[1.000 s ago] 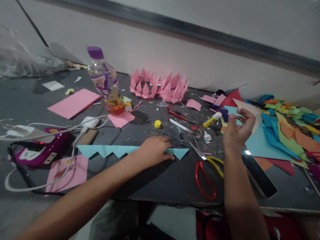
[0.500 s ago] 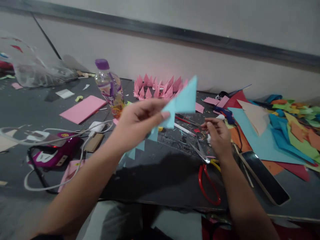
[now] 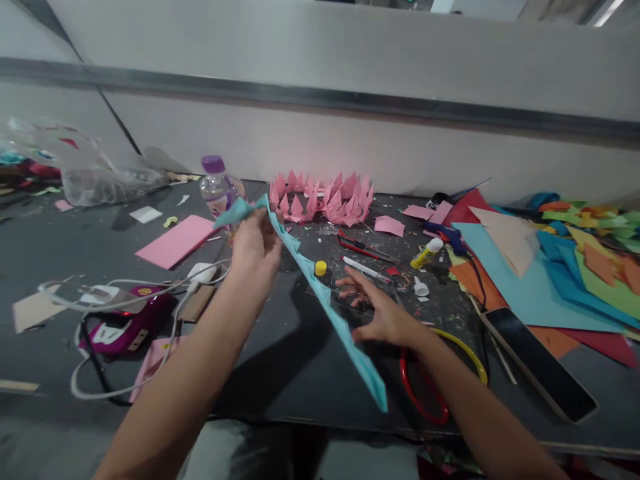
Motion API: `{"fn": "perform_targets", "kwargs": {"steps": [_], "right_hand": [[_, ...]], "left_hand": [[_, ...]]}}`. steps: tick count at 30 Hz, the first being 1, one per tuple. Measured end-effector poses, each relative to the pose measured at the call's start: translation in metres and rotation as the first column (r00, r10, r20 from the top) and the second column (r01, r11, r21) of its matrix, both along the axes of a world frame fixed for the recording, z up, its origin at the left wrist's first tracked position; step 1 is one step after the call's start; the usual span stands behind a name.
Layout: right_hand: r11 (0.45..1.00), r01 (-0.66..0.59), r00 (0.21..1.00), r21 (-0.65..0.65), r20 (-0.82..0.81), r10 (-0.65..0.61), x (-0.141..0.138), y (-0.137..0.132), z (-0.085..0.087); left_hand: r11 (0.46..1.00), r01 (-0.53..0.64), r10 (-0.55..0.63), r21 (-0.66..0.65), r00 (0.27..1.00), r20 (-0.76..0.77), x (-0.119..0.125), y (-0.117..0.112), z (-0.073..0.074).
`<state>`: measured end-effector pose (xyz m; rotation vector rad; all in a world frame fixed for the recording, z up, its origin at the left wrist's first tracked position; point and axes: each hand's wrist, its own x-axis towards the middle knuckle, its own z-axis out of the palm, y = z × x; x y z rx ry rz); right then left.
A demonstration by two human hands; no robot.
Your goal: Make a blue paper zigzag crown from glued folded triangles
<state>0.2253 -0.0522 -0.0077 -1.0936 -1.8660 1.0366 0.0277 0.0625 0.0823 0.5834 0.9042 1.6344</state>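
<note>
My left hand [image 3: 257,243] is closed on one end of a long light-blue folded paper strip [image 3: 327,303], which has pointed folds along it. The strip slants down to the right above the dark table, its far end hanging near the table's front. My right hand [image 3: 383,313] is close beside the strip's middle, fingers apart and holding nothing; I see a small gap between them. Under my right forearm lie scissors with one red and one yellow handle [image 3: 460,350], their blades mostly hidden. A yellow cap [image 3: 321,268] shows just beyond the strip.
Behind stands a pink folded-paper ring [image 3: 345,200]. A bottle with a purple cap [image 3: 215,183] is at left, near pink paper [image 3: 177,241] and a purple device with cables [image 3: 130,320]. Rightward are a glue stick [image 3: 427,253], a cutter [image 3: 365,247], a phone [image 3: 540,363] and coloured sheets [image 3: 500,273].
My left hand has moved left, and the strip has swung out to slant down rightward. My right hand has come left from beyond the scissors toward the strip, fingers spreading. The view has shifted.
</note>
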Motion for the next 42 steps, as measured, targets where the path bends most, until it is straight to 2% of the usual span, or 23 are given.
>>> {"fn": "perform_targets", "kwargs": {"steps": [3,6,8,10,13,16,21,26,31,37,40,42], "right_hand": [[1.000,-0.006,1.000,0.023,0.005,0.006,-0.009,-0.005,-0.002],[0.999,0.048,0.997,-0.017,-0.054,-0.049,-0.015,-0.008,0.002],[0.989,0.144,0.975,-0.028,-0.169,-0.146,-0.015,-0.008,0.006],[0.960,0.275,0.922,-0.047,-0.269,-0.277,-0.012,-0.005,0.008],[0.890,0.447,0.830,-0.095,-0.327,-0.452,-0.001,0.000,0.009],[0.841,0.524,0.761,-0.133,-0.370,-0.533,0.010,0.003,0.011],[0.822,0.542,0.704,-0.175,-0.438,-0.558,0.015,0.004,0.016],[0.787,0.577,0.639,-0.219,-0.478,-0.602,0.009,0.006,0.018],[0.768,0.547,0.528,-0.333,-0.575,-0.625,0.007,0.008,0.024],[0.735,0.574,0.483,-0.362,-0.576,-0.660,0.011,0.011,0.023],[0.720,0.565,0.454,-0.403,-0.577,-0.679,0.009,0.010,0.025],[0.720,0.552,0.444,-0.419,-0.584,-0.680,0.006,0.009,0.028]], "left_hand": [[0.995,-0.036,0.043,-0.091,0.996,0.074,0.006,0.005,-0.024],[0.997,-0.036,0.042,-0.068,0.995,0.089,0.014,-0.003,-0.037],[1.000,-0.010,0.012,-0.030,0.997,0.076,0.017,-0.011,-0.042],[1.000,0.024,-0.025,0.021,0.999,0.036,0.017,-0.018,-0.046],[0.987,0.096,-0.082,0.126,0.991,-0.108,0.013,-0.023,-0.052],[0.976,0.161,-0.127,0.148,0.969,-0.214,0.009,-0.023,-0.056],[0.973,0.161,-0.117,0.163,0.961,-0.249,0.006,-0.022,-0.060],[0.956,0.059,0.023,0.289,0.961,-0.275,0.004,-0.028,-0.057],[0.932,0.040,0.071,0.359,0.954,-0.293,0.003,-0.030,-0.055],[0.927,0.088,0.066,0.365,0.919,-0.388,0.003,-0.030,-0.059],[0.926,0.093,0.043,0.367,0.937,-0.346,0.005,-0.031,-0.061],[0.934,0.123,-0.020,0.337,0.956,-0.292,0.007,-0.033,-0.060]]}}
